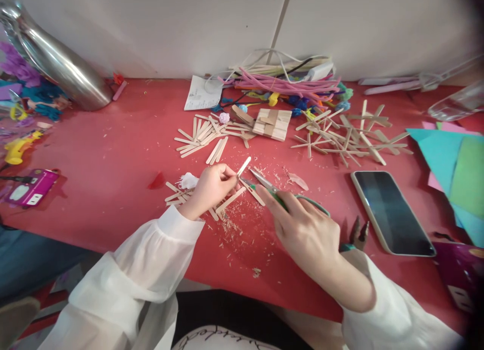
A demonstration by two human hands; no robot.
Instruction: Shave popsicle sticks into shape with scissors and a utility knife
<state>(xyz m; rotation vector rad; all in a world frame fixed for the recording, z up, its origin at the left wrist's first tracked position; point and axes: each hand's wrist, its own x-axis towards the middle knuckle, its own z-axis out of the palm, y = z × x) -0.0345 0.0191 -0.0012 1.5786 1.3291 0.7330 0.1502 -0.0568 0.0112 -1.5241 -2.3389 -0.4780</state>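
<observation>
Pinched between the fingers of my left hand [216,187] is a short wooden craft stick [244,165], its rounded end pointing up and away. My right hand [308,236] grips green-handled scissors [267,182], whose blades are spread and point at the stick. Below the blades another craft stick [252,192] with a notch in it lies on the red table [124,178]. One more stick [231,199] lies beside it, close to my left fingers. Wood shavings [234,229] are scattered under and between my hands. Several sticks lie partly hidden behind my left wrist.
Behind my hands are a pile of craft sticks [204,133], a small stick panel [271,124] and crossed stick pieces [351,135]. A phone [393,211] and pliers [358,231] lie at the right. A steel flask [71,62] stands back left; pink pipe cleaners [283,82] lie by the wall.
</observation>
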